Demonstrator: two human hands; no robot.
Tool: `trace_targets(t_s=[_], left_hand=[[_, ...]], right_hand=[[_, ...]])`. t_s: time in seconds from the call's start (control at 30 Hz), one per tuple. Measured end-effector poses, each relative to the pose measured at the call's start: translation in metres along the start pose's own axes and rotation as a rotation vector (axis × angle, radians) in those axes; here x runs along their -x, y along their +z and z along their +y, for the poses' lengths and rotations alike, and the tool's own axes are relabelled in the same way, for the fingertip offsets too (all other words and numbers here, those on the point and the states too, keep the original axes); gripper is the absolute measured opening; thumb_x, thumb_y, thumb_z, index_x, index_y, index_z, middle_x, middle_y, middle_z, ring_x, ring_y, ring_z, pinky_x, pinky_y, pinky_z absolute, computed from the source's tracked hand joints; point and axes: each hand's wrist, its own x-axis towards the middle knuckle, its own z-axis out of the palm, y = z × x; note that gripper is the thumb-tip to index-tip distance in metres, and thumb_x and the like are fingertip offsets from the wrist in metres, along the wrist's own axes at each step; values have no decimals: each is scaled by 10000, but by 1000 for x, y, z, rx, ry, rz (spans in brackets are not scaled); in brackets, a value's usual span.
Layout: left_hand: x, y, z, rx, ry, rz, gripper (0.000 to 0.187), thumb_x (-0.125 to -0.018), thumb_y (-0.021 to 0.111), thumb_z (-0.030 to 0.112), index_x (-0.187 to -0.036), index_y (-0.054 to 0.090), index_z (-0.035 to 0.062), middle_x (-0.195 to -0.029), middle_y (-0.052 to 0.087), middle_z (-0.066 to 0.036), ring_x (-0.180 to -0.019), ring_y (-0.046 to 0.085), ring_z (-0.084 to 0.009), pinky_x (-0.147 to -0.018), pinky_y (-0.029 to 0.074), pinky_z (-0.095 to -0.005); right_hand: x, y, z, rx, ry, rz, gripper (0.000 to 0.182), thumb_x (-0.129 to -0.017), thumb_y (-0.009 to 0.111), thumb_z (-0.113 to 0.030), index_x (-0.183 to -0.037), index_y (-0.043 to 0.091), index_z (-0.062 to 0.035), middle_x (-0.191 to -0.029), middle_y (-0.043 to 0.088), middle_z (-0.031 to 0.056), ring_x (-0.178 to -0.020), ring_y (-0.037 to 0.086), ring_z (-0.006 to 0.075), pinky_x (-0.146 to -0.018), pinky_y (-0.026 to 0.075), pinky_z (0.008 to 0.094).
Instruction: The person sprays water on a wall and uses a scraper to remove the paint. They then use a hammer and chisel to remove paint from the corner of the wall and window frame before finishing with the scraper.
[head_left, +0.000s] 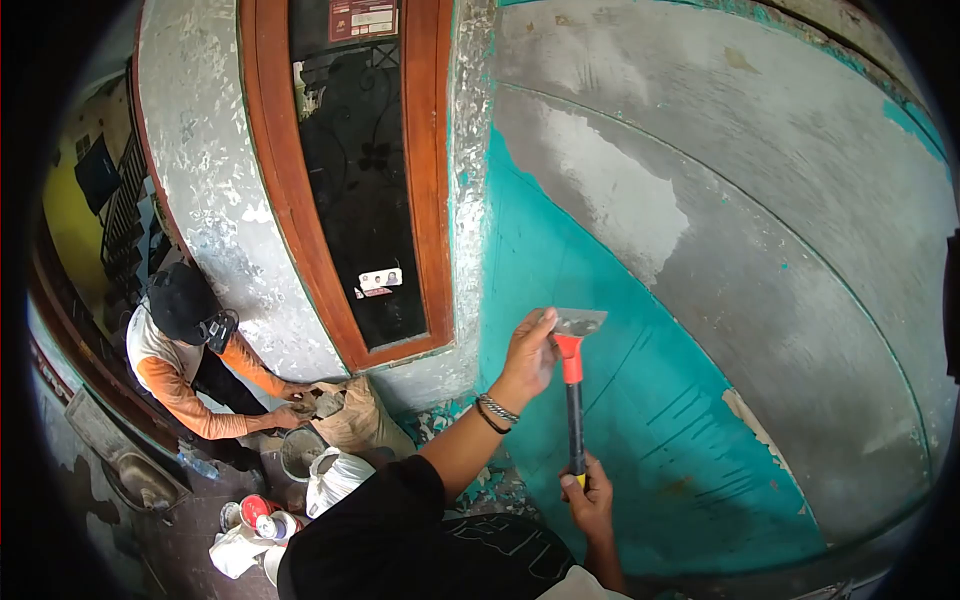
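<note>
A long-handled paint scraper (574, 410) stands nearly upright before me, with a flat metal blade on top, a red head, a dark shaft and a yellow end. My left hand (530, 355) is at the blade, its thumb and fingers pinching the left edge. Bracelets circle that wrist. Lower down, my right hand (588, 497) is wrapped round the yellow end of the handle. Behind the scraper is a wall with turquoise paint (640, 400) low down and bare grey plaster (770, 270) above; the blade appears apart from it.
At left, a crouching person (185, 360) in orange sleeves handles a brown paper sack (355, 420) beside a bucket (301, 453). Paint cans (256, 508) and a white bag (338, 480) stand on the floor. Paint flakes (500, 485) lie at the wall's foot. A wooden window frame (430, 180) adjoins the corner.
</note>
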Motion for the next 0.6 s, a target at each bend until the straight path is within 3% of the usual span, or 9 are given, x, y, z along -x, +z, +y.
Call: trace_targets(t_s=[0.13,0.2,0.33,0.43,0.5,0.53,0.6], left_hand=[[3,-21,20,-56,-24,86,116,-908,633,259,-859,596,160,-915,656,8,-844,612,-112,-732,482,-302],[0,-32,26,-126,27,89,144,-902,641,256,-807,601,155,-847,647,19,-783,598,-102,-705,473,-283],[1,-56,42,-283,58,157,150,-900,643,245,-801,600,141,-810,633,15,-749,583,-101,-696,476,-289],[1,-98,63,-138,292,368,240,-914,618,305,-756,581,129,-780,617,-24,-688,565,-113,-612,470,-273],[10,-158,68,-534,399,544,411,-921,575,434,-653,506,130,-636,554,-18,-576,514,-123,-558,439,-263],[23,-199,69,-624,314,552,388,-932,572,357,-657,538,86,-586,540,-44,-557,508,-121,-547,433,-272],[65,-264,50,-1187,189,624,258,-904,590,246,-837,608,-3,-673,589,-109,-633,573,-188,-593,465,-308]], right_hand=[[2,-1,12,-40,78,-42,427,-905,592,-126,-1297,478,1,-810,560,5,-625,489,51,-556,415,208],[9,-9,28,-84,261,-83,421,-913,582,-149,-1292,475,2,-798,530,-14,-636,470,44,-556,395,202],[14,-8,45,-102,180,-52,404,-913,551,-150,-1283,450,-21,-786,533,18,-565,442,50,-494,375,204],[14,-9,39,-24,171,-45,367,-915,546,-163,-1245,476,-18,-780,535,23,-554,434,46,-486,361,197],[11,-13,40,-22,109,-26,345,-916,539,-162,-1222,492,-9,-791,546,33,-548,431,45,-480,359,197],[8,-14,34,-18,110,-36,345,-916,539,-162,-1222,492,-9,-791,546,33,-548,431,45,-480,359,197],[2,-12,15,-81,100,19,330,-916,530,-149,-1207,497,2,-802,559,46,-546,430,42,-476,356,195]])
